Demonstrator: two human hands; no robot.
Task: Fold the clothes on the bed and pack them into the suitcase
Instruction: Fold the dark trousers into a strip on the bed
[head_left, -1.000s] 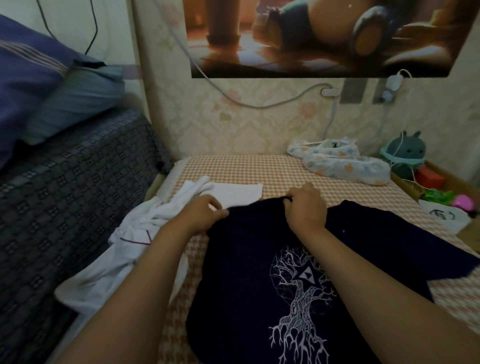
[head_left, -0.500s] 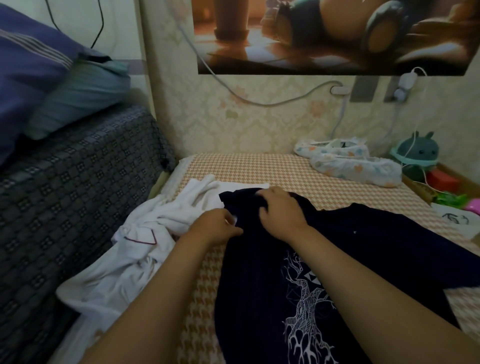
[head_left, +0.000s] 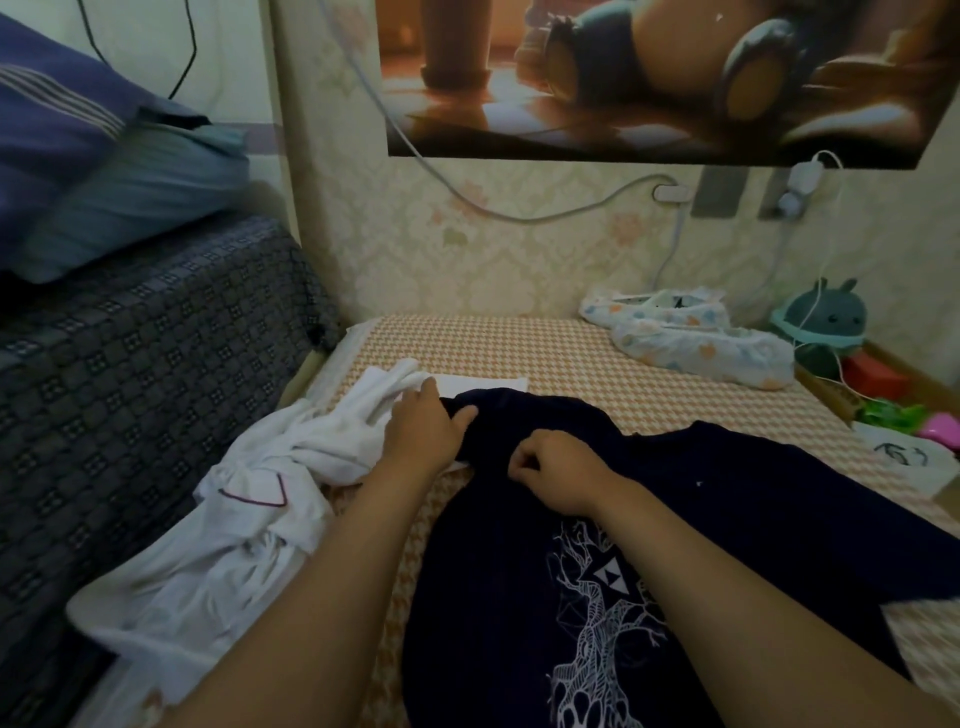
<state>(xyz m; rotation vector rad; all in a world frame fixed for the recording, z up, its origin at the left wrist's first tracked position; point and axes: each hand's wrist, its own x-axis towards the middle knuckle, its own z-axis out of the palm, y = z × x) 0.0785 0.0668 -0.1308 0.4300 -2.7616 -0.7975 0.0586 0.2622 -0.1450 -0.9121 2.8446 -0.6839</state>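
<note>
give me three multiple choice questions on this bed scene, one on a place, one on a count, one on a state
1. Where does the white cloth garment lie relative to the dark navy t-shirt with a white tree print?
A to its left
B to its right
C spread over its print

2. How many floral fabric slippers lie at the far side of the orange checked bed?
A one
B two
C four

3. How does the navy t-shirt lie?
A print side up
B print side down
C rolled into a tube

Answers:
1 A, the white garment sits at the shirt's left edge.
2 B, two lie side by side near the wall.
3 A, the tree print faces the camera.
</note>
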